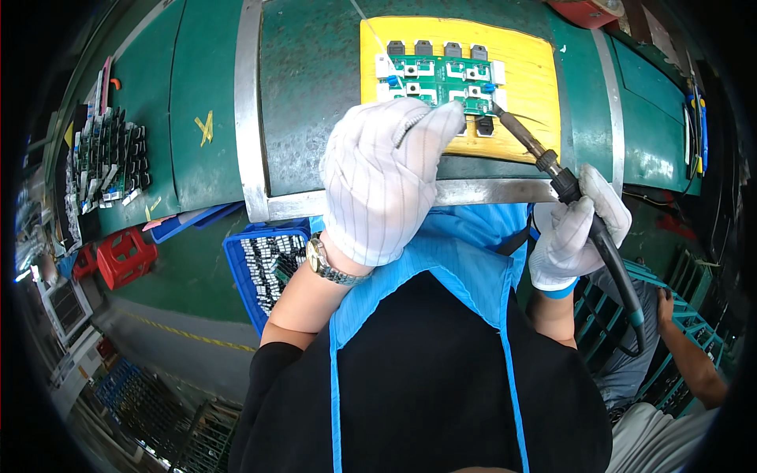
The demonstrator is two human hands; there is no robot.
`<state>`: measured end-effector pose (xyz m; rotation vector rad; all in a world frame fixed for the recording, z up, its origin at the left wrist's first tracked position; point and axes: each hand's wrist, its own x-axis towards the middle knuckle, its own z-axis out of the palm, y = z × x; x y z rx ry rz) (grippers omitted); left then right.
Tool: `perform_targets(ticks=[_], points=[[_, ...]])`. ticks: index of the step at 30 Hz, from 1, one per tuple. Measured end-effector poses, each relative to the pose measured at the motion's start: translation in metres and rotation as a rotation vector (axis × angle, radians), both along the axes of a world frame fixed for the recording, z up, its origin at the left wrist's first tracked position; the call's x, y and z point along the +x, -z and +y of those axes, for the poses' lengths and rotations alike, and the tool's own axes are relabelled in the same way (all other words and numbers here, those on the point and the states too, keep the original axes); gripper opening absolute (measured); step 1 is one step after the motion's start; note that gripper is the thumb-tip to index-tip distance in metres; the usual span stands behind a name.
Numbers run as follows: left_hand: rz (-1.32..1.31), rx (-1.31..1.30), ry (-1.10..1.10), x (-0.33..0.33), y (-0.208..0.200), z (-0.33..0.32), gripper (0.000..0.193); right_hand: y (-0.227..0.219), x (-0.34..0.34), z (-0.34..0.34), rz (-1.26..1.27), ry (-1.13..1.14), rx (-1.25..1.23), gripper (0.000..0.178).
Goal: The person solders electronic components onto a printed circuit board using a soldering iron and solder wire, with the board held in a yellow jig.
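Note:
My right hand (576, 229), in a white glove, grips a soldering iron (564, 185) by its black handle. The iron's tip reaches the right side of a green circuit board (430, 71), by a blue component; whether it touches cannot be seen. The board carries black parts along its far edge and white connectors at both sides. It lies on a yellow pad (524, 63). Gloved in white too, my left hand (382, 177) is closed over the board's near left edge, covering part of it. Thin solder wire (377, 39) runs down from above into this hand.
The pad lies on a green bench top (315, 87) with a metal edge strip (292, 206). At far left stand stacked circuit boards (110, 162). A blue bin (248, 272) of parts sits below the bench, near a red stool (126, 256). Another person's arm (686, 355) shows at lower right.

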<state>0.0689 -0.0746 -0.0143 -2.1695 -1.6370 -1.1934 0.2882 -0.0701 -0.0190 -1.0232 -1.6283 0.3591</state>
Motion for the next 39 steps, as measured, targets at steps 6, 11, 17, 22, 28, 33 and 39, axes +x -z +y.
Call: perform_targets(ticks=[6,11,17,22,28,33,39], points=[[0.025,-0.015,0.024,0.001,0.011,-0.001,0.036,-0.001,-0.006,0.004,-0.101,0.004,0.089,0.021],[0.054,0.013,0.006,0.004,0.012,0.001,0.039,-0.002,-0.006,0.0,-0.092,-0.044,0.115,0.022],[0.076,0.005,0.01,0.006,0.012,0.003,0.028,-0.011,-0.012,-0.003,-0.296,-0.062,0.162,0.031],[0.086,0.044,0.017,0.007,0.012,0.006,0.019,-0.022,-0.013,-0.012,-0.383,-0.077,0.025,0.023],[0.069,0.038,0.037,0.006,0.012,0.007,0.02,-0.013,-0.014,-0.006,-0.341,-0.054,0.149,0.033],[0.035,0.032,0.047,0.007,0.011,0.008,0.024,-0.017,-0.015,-0.007,-0.327,-0.025,0.103,0.031],[0.071,-0.011,0.02,0.01,0.012,0.008,0.027,-0.016,-0.015,-0.004,-0.299,-0.042,0.131,0.031]])
